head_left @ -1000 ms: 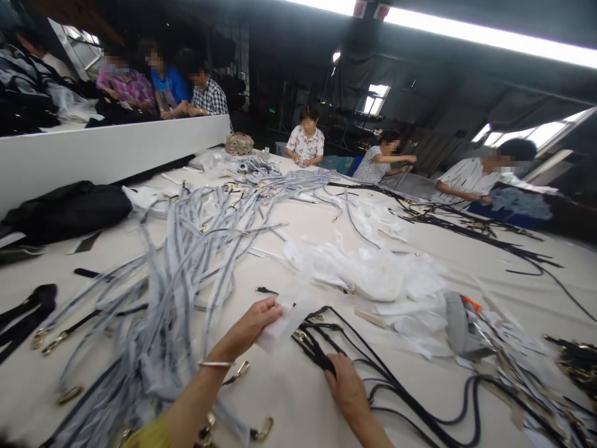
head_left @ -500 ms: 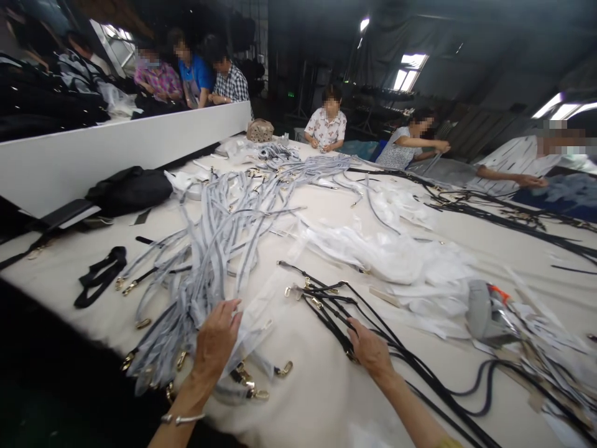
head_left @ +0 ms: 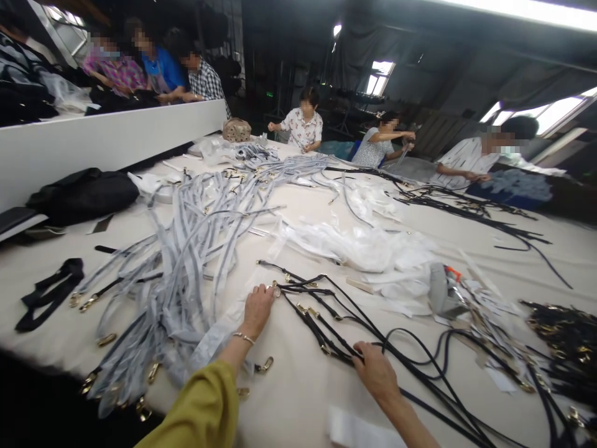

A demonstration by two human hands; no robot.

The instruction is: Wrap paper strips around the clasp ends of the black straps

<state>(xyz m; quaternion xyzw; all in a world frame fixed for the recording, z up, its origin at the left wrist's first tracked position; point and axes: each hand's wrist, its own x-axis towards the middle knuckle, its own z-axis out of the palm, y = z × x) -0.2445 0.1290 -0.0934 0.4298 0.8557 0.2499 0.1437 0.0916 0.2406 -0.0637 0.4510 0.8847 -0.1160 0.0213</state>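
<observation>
Several thin black straps (head_left: 361, 311) with gold clasps lie fanned out in front of me, running toward the lower right. My left hand (head_left: 257, 308) is closed at the clasp end of one strap, fingertips on its metal end. Farther down the bundle, my right hand (head_left: 377, 368) has its thumb and fingers closed on a black strap; the fingers hide part of it. Left of my left hand spreads a big heap of grey straps in clear plastic sleeves (head_left: 186, 249), gold snap hooks (head_left: 153, 372) showing at their near ends.
White plastic film (head_left: 364, 246) lies crumpled mid-table, near a grey tape dispenser (head_left: 441, 289). Black straps with gold hardware (head_left: 559, 339) pile at right. A black bag (head_left: 84, 194) and a looped black band (head_left: 49, 292) lie at left. Co-workers (head_left: 303, 127) sit around the far side.
My left hand has moved from the grey sleeved straps rightward to the black straps' clasp end. My right hand stays on the black straps. The view has swung right.
</observation>
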